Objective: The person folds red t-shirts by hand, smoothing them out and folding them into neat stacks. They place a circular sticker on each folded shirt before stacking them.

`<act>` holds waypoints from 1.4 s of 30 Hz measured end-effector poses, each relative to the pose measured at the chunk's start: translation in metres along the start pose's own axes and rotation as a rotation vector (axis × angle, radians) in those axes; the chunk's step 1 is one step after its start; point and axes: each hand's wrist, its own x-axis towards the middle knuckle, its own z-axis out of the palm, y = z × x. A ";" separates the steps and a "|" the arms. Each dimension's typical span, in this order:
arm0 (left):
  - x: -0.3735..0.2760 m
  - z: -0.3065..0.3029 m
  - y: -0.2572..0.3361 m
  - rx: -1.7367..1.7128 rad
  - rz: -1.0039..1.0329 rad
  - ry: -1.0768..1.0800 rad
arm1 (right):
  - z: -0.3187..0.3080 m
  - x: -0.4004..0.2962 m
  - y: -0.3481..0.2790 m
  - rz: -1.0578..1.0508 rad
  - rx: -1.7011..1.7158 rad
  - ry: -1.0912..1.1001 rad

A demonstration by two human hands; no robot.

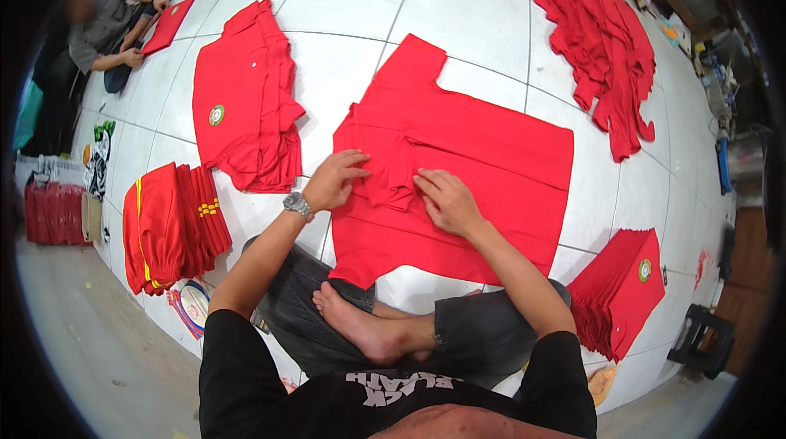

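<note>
A red short-sleeved shirt (503,193) lies spread on the white tiled floor before my crossed legs. One part of it, with a sleeve (393,175), is folded inward over the body. My left hand (336,178), below a metal wristwatch (298,206), rests its fingers on the shirt near the collar end. On the other side of the folded sleeve, my right hand (448,201) touches the cloth with its fingertips. Both hands are palm down with fingers apart, and neither grips anything. The shirt's underside is hidden.
Left lie a stack of red shirts with round emblems (221,95) and a pile of red trousers (175,227). Right are neatly folded red shirts (620,292) and a loose red heap (599,52). A co-worker (113,21) holds a folded red shirt (169,28). A black stool (701,341) stands right.
</note>
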 end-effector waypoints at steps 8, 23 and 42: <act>-0.013 0.016 0.010 -0.026 -0.028 -0.035 | 0.028 0.058 -0.026 0.133 -0.075 -0.147; -0.008 0.005 0.000 -0.327 -0.093 0.211 | 0.006 0.046 -0.040 0.316 -0.029 0.094; 0.046 0.023 -0.022 -0.812 -0.682 0.322 | 0.017 0.124 0.038 1.022 1.152 0.110</act>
